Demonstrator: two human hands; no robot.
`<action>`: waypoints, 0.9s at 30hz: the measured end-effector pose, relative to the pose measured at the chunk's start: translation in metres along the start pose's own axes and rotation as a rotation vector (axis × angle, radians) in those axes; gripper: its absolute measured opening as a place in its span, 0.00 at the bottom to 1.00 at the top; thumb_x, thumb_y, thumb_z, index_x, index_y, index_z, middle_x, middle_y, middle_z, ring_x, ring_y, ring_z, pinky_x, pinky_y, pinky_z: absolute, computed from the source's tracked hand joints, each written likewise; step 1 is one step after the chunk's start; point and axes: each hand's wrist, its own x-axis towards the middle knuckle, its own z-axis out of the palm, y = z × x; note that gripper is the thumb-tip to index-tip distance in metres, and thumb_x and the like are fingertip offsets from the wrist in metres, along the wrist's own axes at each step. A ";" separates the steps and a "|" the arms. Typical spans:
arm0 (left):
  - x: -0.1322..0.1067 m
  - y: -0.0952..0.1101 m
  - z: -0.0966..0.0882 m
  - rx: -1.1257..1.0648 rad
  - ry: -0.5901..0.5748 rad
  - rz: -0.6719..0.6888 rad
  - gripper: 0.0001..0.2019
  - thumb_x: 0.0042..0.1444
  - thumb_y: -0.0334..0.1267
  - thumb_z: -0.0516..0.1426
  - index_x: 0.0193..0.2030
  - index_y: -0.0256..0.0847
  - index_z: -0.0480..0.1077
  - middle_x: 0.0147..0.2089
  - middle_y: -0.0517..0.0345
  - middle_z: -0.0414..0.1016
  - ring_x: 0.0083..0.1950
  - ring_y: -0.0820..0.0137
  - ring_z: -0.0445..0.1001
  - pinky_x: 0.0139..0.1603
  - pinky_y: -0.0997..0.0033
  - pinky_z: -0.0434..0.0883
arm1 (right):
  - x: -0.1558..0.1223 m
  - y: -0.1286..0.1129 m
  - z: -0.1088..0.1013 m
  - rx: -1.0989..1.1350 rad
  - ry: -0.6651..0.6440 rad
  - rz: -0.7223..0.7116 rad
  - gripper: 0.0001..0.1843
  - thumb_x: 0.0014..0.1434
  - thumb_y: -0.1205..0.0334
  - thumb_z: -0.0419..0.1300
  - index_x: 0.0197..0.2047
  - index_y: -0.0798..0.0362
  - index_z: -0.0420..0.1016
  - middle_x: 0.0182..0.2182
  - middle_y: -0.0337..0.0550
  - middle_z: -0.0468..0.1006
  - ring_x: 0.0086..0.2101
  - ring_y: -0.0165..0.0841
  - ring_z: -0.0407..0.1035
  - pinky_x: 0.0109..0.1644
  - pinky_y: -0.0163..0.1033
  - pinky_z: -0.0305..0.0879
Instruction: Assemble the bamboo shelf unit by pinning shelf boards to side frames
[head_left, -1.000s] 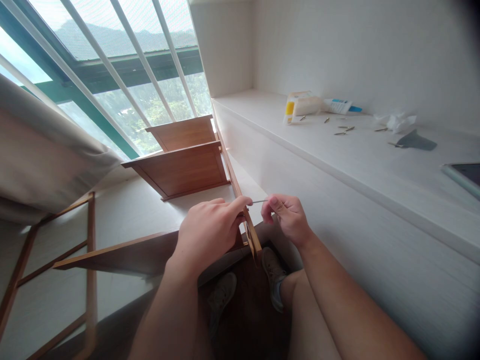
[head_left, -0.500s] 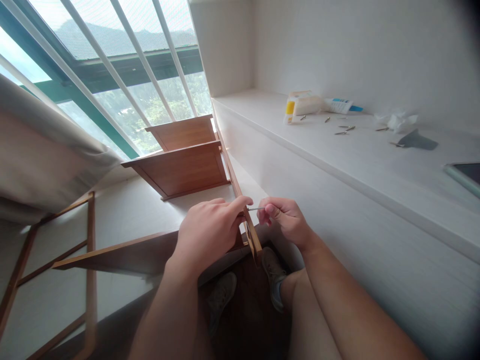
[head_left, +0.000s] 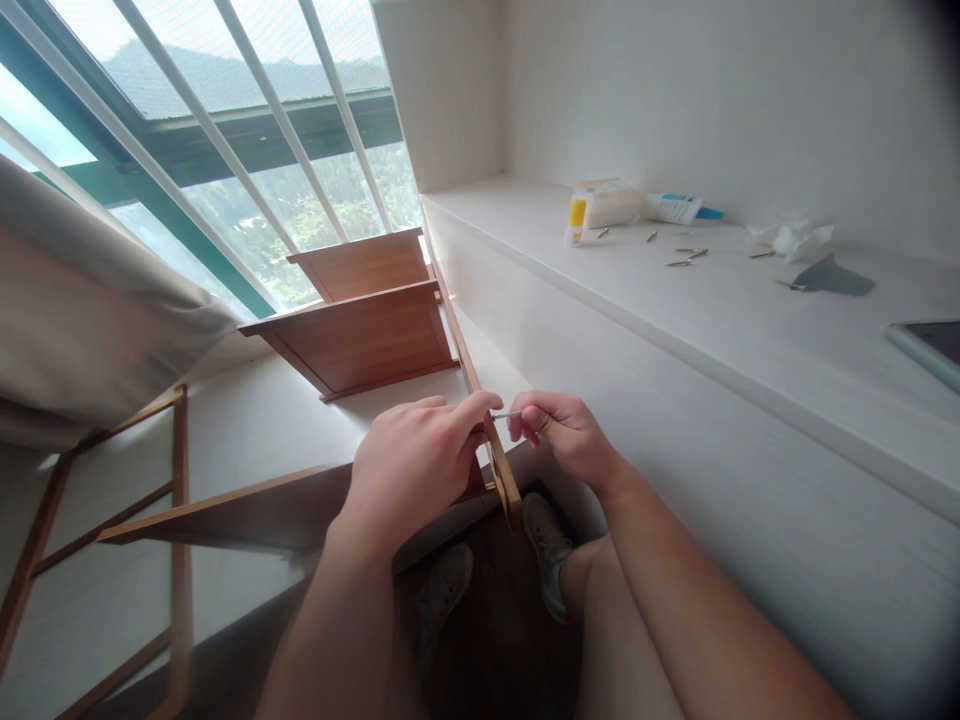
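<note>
A brown wooden shelf unit point(head_left: 360, 335) lies on its side on a white ledge, one side rail point(head_left: 501, 470) running toward me. My left hand point(head_left: 412, 465) is closed around that rail near its end, the forefinger stretched along the top. My right hand point(head_left: 559, 435) pinches a thin metal screw point(head_left: 506, 415) whose tip touches the rail's outer face, just beside the left forefinger. My shoes show below the rail.
Another wooden frame point(head_left: 105, 520) lies at the left under a beige curtain point(head_left: 82, 320). On the raised white counter point(head_left: 675, 310) at right are several loose screws point(head_left: 686, 258), a small box point(head_left: 596, 205), a glue tube point(head_left: 679, 208), crumpled plastic point(head_left: 791, 238) and a tablet corner point(head_left: 930, 345).
My right hand has moved left toward the rail, and the screw now shows shorter between fingers and wood. The left hand stays where it was.
</note>
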 end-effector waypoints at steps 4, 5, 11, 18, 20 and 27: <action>0.000 0.000 0.000 0.005 0.005 0.006 0.16 0.63 0.40 0.49 0.56 0.60 0.65 0.36 0.61 0.77 0.37 0.64 0.76 0.30 0.69 0.58 | 0.002 0.000 -0.001 -0.022 -0.022 -0.004 0.22 0.65 0.47 0.51 0.30 0.55 0.73 0.25 0.40 0.69 0.25 0.29 0.60 0.31 0.36 0.58; 0.000 0.000 0.000 0.005 0.006 0.008 0.16 0.63 0.40 0.49 0.56 0.60 0.65 0.36 0.61 0.77 0.37 0.64 0.76 0.30 0.68 0.58 | 0.002 -0.001 -0.001 -0.036 -0.018 -0.015 0.22 0.66 0.47 0.51 0.30 0.55 0.73 0.25 0.40 0.69 0.26 0.29 0.60 0.31 0.36 0.58; 0.001 0.001 -0.001 0.010 0.005 0.005 0.15 0.63 0.41 0.49 0.55 0.58 0.66 0.36 0.60 0.78 0.37 0.64 0.76 0.30 0.69 0.58 | 0.003 -0.008 0.000 -0.104 0.069 -0.106 0.19 0.65 0.48 0.53 0.33 0.53 0.74 0.27 0.41 0.72 0.29 0.31 0.64 0.34 0.37 0.60; 0.001 0.002 -0.001 0.018 -0.008 -0.005 0.15 0.64 0.42 0.49 0.56 0.57 0.66 0.35 0.59 0.78 0.36 0.64 0.76 0.30 0.69 0.59 | 0.000 -0.009 0.001 -0.078 0.045 -0.054 0.21 0.65 0.47 0.52 0.33 0.54 0.76 0.22 0.39 0.70 0.25 0.30 0.62 0.32 0.36 0.59; 0.001 0.001 -0.001 0.015 -0.001 -0.002 0.15 0.64 0.42 0.49 0.56 0.58 0.66 0.36 0.60 0.78 0.36 0.64 0.76 0.30 0.69 0.58 | -0.002 -0.009 0.002 -0.036 0.063 -0.023 0.21 0.65 0.47 0.53 0.33 0.55 0.76 0.20 0.37 0.68 0.24 0.29 0.61 0.30 0.36 0.57; 0.001 0.000 0.000 0.009 0.003 -0.002 0.15 0.64 0.42 0.48 0.55 0.59 0.66 0.36 0.60 0.78 0.37 0.64 0.76 0.30 0.69 0.58 | -0.002 -0.013 0.008 0.155 0.092 0.070 0.21 0.64 0.48 0.54 0.32 0.56 0.76 0.14 0.32 0.59 0.17 0.25 0.52 0.23 0.34 0.48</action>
